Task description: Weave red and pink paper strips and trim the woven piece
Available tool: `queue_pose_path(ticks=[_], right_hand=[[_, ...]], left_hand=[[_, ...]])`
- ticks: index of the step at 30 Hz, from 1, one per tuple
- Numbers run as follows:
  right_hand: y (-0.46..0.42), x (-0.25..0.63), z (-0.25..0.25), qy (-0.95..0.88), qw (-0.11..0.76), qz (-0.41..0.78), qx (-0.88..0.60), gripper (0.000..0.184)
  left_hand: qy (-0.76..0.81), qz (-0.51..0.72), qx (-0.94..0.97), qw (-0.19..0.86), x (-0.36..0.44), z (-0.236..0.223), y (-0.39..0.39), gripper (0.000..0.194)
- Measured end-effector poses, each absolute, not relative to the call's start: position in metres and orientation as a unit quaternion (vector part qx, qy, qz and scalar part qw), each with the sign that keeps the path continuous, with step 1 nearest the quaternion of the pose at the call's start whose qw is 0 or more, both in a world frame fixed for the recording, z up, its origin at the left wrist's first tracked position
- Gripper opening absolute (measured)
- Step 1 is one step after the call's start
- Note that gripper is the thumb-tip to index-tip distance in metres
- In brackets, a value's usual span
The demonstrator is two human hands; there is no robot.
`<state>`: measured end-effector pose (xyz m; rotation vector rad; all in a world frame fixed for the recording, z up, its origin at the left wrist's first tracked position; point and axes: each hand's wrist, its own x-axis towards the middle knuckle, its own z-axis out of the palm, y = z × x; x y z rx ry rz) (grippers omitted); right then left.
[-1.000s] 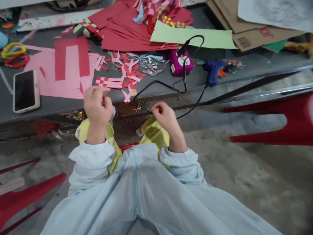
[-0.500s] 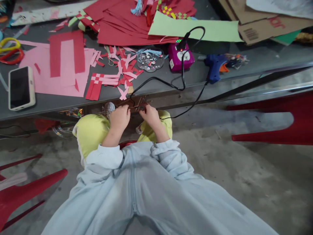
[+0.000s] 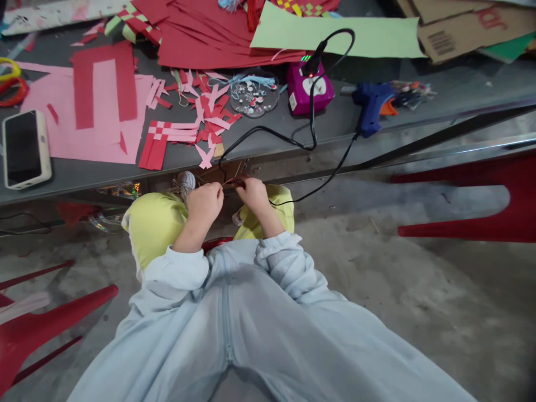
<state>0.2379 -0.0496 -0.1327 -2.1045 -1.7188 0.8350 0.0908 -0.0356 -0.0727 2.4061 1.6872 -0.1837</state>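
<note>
Both hands were together near the table's front edge, over the gap between the knees. Left hand point(image 3: 205, 202): fingers curled in, thumb and fingertips closed on one end of a thin strip point(image 3: 229, 181). Right hand point(image 3: 254, 196): likewise curled, fingertips pinching the other end. The strip lay across the short space between the two; its exact make was too small to tell. Pale blue sleeves point(image 3: 178, 269) were pushed back off the wrists; yellow trousers point(image 3: 154, 226) showed under both forearms. On the grey table point(image 3: 452, 103), beyond the left hand, was a woven piece point(image 3: 151, 148), red with pink strips, its loose ends touching a heap of scraps point(image 3: 213, 123). Behind the scraps stood a clear dish point(image 3: 268, 110) of small beads, and just beside it a purple adapter point(image 3: 298, 92) with a black plug in it. Further right lay a blue glue gun point(image 3: 369, 111), its cord running down past the edge toward the right hand. At the left: pink paper point(image 3: 37, 123), a phone point(image 3: 24, 149) overlapping it, scissors point(image 3: 24, 92) partly out of frame. Along the back were red sheets point(image 3: 196, 36), a green sheet point(image 3: 335, 38) and cardboard point(image 3: 460, 36). A red chair point(image 3: 469, 230) stood on the floor at right.
</note>
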Motion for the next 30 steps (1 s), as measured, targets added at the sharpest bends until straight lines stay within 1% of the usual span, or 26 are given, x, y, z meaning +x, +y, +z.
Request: queue_pose_path(ticks=[14,26,30], right_hand=[[-0.044,0.233,-0.136,-0.569,0.161,0.293,-0.751,0.038],[-0.039,0.246,-0.137,-0.551,0.173,0.276,-0.768,0.035],[-0.040,0.246,-0.137,-0.551,0.176,0.280,-0.766,0.036]], left_hand=[[0.546,-0.070,0.827,0.116,0.088,-0.075,-0.041,0.032],[0.532,-0.131,0.827,0.127,0.083,-0.074,-0.041,0.034],[0.531,-0.161,0.821,0.134,0.082,-0.074,-0.039,0.037]])
